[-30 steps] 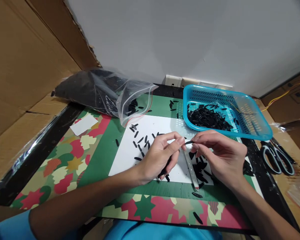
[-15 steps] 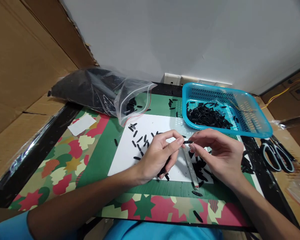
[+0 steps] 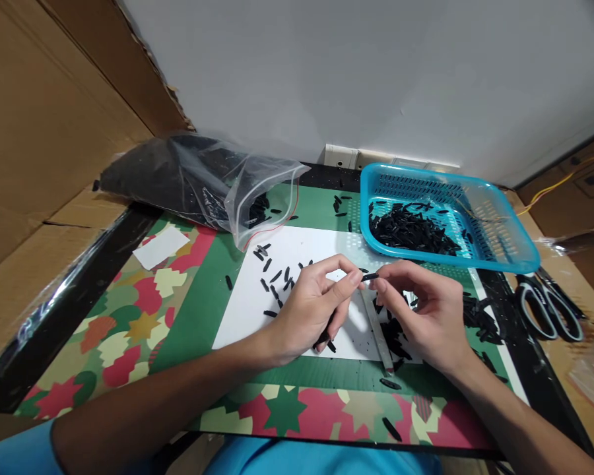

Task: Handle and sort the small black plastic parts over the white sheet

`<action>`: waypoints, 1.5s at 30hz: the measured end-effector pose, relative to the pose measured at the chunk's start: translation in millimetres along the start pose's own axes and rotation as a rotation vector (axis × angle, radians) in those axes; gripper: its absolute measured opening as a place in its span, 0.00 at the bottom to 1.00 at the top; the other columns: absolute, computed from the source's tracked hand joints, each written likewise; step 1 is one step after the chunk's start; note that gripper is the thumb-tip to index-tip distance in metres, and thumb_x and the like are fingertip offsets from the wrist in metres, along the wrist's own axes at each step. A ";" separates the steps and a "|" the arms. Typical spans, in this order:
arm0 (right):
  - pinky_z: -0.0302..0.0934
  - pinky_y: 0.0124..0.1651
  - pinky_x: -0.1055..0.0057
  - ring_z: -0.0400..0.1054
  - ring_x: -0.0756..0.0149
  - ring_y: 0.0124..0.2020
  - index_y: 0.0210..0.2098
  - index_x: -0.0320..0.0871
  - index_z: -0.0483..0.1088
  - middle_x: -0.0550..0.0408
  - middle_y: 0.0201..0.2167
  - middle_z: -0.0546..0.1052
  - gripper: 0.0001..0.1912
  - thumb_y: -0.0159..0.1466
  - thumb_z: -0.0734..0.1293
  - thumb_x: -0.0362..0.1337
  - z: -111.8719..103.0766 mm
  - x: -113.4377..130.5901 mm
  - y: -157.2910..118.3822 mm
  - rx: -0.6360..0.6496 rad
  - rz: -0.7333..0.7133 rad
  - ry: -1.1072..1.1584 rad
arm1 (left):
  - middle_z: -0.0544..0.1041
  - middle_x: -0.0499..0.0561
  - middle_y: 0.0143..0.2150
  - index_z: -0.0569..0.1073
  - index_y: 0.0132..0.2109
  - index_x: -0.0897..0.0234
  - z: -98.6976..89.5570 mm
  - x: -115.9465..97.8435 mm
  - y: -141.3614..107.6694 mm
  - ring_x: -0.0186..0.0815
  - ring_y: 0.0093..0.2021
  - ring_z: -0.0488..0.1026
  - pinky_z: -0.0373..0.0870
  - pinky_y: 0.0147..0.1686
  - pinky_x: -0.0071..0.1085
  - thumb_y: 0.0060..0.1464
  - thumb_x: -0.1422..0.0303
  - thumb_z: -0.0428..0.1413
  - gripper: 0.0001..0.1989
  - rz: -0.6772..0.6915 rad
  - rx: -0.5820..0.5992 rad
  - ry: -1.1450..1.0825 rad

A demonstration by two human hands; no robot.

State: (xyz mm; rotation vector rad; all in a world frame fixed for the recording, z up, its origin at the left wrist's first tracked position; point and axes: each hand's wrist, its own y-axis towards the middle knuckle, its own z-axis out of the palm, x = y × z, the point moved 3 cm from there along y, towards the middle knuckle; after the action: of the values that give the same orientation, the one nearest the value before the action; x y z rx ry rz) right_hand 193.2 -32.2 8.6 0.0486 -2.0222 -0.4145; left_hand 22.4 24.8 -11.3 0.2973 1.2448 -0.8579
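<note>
My left hand (image 3: 321,300) pinches one end of a small slim black piece (image 3: 369,277) between thumb and forefinger, and more black pieces show under its curled fingers. At the other end of that piece, the thumb and forefinger of my right hand (image 3: 420,307) close on it. Both hands are over a white sheet (image 3: 242,310) scattered with black pieces. A thin pale strip (image 3: 377,333) lies between them on the sheet. Dark pieces are heaped partly behind my right hand.
A blue basket (image 3: 517,254) at the back right holds many black pieces. At the back left lies an open clear zip bag (image 3: 178,175) full of black material. Scissors (image 3: 547,310) rest at the right edge. A white paper scrap (image 3: 161,247) lies left.
My right hand has shifted slightly left, uncovering more black pieces at the right. The held piece is now tilted, its right end higher. My left hand has barely moved.
</note>
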 end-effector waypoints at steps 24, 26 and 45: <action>0.68 0.31 0.76 0.74 0.71 0.29 0.43 0.45 0.77 0.56 0.34 0.81 0.07 0.69 0.75 0.40 4.9 -3.3 2.3 0.246 0.217 0.296 | 0.67 0.36 0.14 0.70 0.44 0.59 -2.2 -0.3 1.3 0.25 0.08 0.53 0.53 0.07 0.17 0.68 0.51 0.58 0.16 0.026 -0.015 0.013; 0.66 0.30 0.76 0.72 0.72 0.28 0.44 0.45 0.78 0.57 0.32 0.80 0.08 0.70 0.74 0.42 5.2 -4.1 2.0 0.249 0.243 0.316 | 0.67 0.36 0.14 0.70 0.43 0.59 -0.8 -1.5 0.8 0.25 0.08 0.53 0.54 0.07 0.17 0.68 0.52 0.58 0.16 0.024 -0.007 0.014; 0.67 0.31 0.76 0.73 0.71 0.28 0.42 0.44 0.75 0.58 0.31 0.79 0.06 0.68 0.74 0.37 3.8 -3.5 4.1 0.267 0.190 0.260 | 0.66 0.37 0.14 0.70 0.43 0.61 -2.5 0.0 1.7 0.25 0.08 0.52 0.53 0.08 0.17 0.69 0.52 0.58 0.16 0.058 -0.042 0.007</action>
State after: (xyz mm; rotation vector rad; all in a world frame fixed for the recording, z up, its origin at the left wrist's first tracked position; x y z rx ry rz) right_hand 192.2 -26.7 5.2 0.0703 -1.7934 -0.0143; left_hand 21.8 27.5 -12.5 0.3019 1.2537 -0.7813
